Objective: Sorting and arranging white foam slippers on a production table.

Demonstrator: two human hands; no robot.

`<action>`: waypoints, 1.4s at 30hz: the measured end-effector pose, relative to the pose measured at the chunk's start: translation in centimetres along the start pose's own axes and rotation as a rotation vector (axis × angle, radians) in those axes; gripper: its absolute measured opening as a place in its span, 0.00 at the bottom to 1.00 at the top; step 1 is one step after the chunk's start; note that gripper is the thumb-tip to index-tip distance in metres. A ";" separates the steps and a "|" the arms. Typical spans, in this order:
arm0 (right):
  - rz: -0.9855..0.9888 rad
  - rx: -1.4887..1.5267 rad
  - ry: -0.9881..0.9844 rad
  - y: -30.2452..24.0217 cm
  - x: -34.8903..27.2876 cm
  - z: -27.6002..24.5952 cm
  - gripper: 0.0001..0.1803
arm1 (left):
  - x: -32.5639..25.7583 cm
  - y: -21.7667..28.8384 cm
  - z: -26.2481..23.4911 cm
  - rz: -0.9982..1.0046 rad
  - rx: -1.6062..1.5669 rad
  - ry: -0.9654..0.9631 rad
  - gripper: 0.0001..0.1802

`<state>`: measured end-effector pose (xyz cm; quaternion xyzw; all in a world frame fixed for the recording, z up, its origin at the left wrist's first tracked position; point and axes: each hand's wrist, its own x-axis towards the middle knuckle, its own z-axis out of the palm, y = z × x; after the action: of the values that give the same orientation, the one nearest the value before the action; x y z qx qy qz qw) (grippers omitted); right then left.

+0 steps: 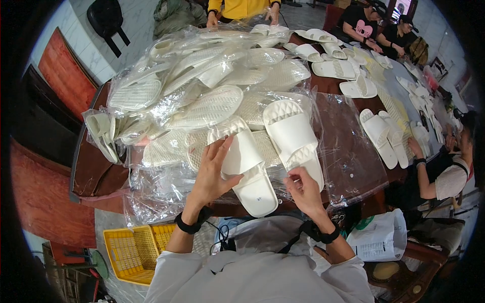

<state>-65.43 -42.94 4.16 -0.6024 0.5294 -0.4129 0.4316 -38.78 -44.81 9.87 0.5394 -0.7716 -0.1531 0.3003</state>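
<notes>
Two white slippers lie directly before me on the table (326, 87): the left slipper (246, 156) beside my left hand (212, 174) and the right slipper (294, 134) beside my right hand (304, 191). Beyond and to the left sits one pile of bagged slippers (207, 108); its overlapping layers prevent an exact count. Two more slippers form a pair (376, 134) at my right. One yellow crate (124, 248) stands at lower left and one white bag (376, 235) at lower right. The near end of the left slipper reaches the table's near edge. Open room for movement lies between the right slipper and the pair, over a clear plastic sheet (348, 161); the pile limits room on the far side. My left hand is spread, thumb and fingers apart, fingertips along the left slipper's outer side. My right hand is half curled at the right slipper's near end; I cannot tell whether it grips. Both forearms extend forward from below.
</notes>
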 end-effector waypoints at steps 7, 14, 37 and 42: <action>-0.185 -0.118 0.205 -1.4 4.1 0.8 0.15 | -0.4 0.8 -0.9 -0.015 0.018 -0.025 0.52; -0.207 0.015 0.306 -1.2 5.6 2.6 0.08 | 0.2 0.9 -0.9 0.022 0.080 -0.056 0.49; -0.445 -0.222 0.263 -6.2 3.7 -0.3 0.09 | 6.5 0.6 5.2 -0.171 -0.031 0.311 0.04; -0.512 -0.376 0.228 -8.2 6.4 -0.4 0.08 | 6.2 1.2 5.2 -0.117 -0.266 0.397 0.04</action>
<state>-62.84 -48.77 12.40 -0.7349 0.4726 -0.4679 0.1332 -44.44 -50.51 8.36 0.5584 -0.6381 -0.1611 0.5051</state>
